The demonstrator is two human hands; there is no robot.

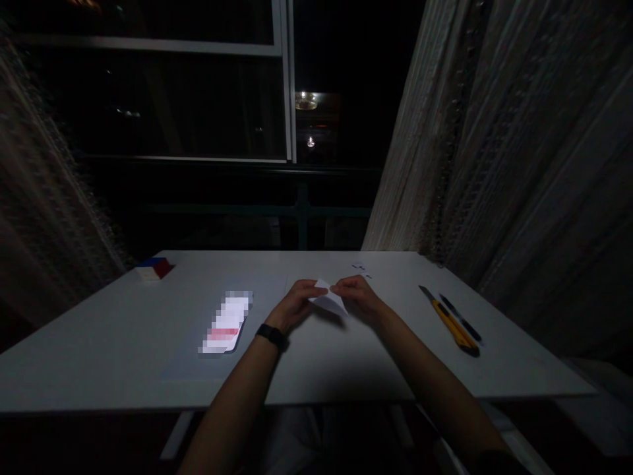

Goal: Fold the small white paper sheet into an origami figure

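Between both hands, a little above the middle of the table, is a small folded piece of white paper (330, 303). My left hand (298, 302) pinches its left edge, thumb on top; a dark watch band circles that wrist. With fingers closed, my right hand (359, 294) grips the paper's upper right edge. The two thumbs come close together near its top corner. How the underside is folded stays hidden.
A lit smartphone (227, 322) lies on a pale sheet (185, 359) at the left. Farther left sits a colour cube (154, 268). A yellow utility knife (452, 324) and a dark pen (459, 318) lie at the right. Small marked paper bits (361, 268) are beyond my right hand.
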